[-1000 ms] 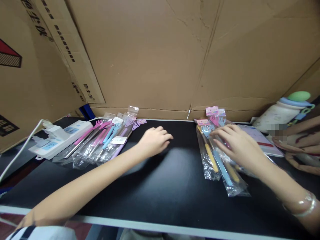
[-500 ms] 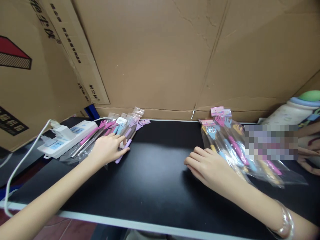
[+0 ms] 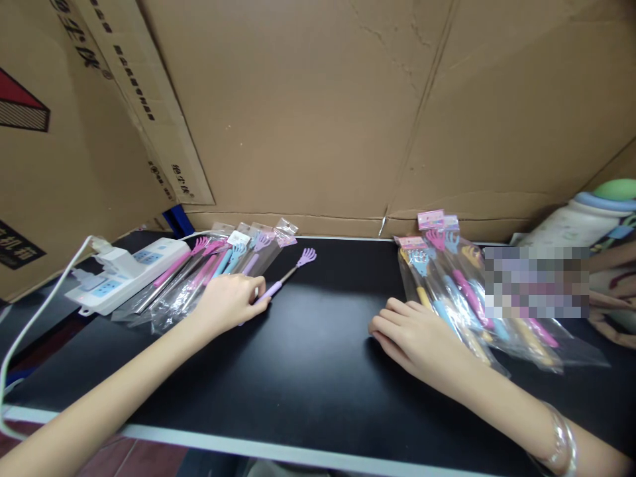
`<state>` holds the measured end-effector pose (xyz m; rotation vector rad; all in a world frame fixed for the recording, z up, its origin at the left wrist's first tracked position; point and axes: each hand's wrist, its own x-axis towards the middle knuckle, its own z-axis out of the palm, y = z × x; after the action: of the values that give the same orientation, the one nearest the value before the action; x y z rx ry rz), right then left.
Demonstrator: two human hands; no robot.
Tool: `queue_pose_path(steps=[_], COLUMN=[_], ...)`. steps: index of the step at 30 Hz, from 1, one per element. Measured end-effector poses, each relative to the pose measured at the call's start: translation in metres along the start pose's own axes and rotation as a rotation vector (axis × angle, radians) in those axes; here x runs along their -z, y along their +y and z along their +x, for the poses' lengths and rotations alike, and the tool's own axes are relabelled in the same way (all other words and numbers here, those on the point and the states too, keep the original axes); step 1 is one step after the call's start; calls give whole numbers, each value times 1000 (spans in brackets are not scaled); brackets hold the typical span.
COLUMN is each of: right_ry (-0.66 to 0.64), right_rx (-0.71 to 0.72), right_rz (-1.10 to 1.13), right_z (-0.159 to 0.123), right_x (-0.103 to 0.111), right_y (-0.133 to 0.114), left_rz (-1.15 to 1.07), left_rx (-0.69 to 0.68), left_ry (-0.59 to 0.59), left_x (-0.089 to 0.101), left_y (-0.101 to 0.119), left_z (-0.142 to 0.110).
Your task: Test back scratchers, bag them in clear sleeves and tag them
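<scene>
- Your right hand point(image 3: 420, 331) rests palm down on the black table point(image 3: 318, 377), well to the right of the purple scratcher point(image 3: 274, 289); its fingers are bent and pressed together, and you can't tell from here whether anything is under the palm.
- Your left hand point(image 3: 231, 298) is at the near end of the purple scratcher, thumb and fingers pinching its handle.
- The step in hand looks like drawing out this one piece — it lies aslant, head away from you, seemingly outside any bag. Moving it calls for a firm pinch and a path clear of the plastic, which could snag its prongs.
- Left of the purple scratcher, just beside your left hand, lie bagged scratchers point(image 3: 173, 281); well to its right, a second bagged bunch point(image 3: 467, 291), partly blurred, by your right hand.
- Beyond the left bunch sits a power strip point(image 3: 119, 291); far right of the purple scratcher, a bottle point(image 3: 561, 228) and a co-worker's hand point(image 3: 616, 265).
- Behind it all — cardboard point(image 3: 308, 119).
</scene>
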<state>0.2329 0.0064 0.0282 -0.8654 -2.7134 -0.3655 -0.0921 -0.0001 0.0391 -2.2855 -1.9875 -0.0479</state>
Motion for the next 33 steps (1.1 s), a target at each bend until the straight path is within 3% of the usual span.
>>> queue_pose_path(steps=[8,13,16,20,24,28,33], right_ry=[-7,75,118,46,33,106,99], right_rx=[-18,-6,28,-32,-72,-22,-14], right_rz=[10,48,63,82,83,65,21], right_z=[6,21,31,40,41,36,33], right_x=[1,1,-5,-15,-19,-12,0], right_y=[2,5,3,-6,-11,-12,-15], left_rz=[3,38,0,-50,-54,-11,59], left_rx=[-232,-275,-362,-494,-544,-579,-579], left_ry=[68,128,241,433,548,562,499], left_x=[-4,-6,-10,-16,-19,-18,-13], left_y=[33,51,60,69,74,74,74], left_z=[4,11,14,16,14,9,4])
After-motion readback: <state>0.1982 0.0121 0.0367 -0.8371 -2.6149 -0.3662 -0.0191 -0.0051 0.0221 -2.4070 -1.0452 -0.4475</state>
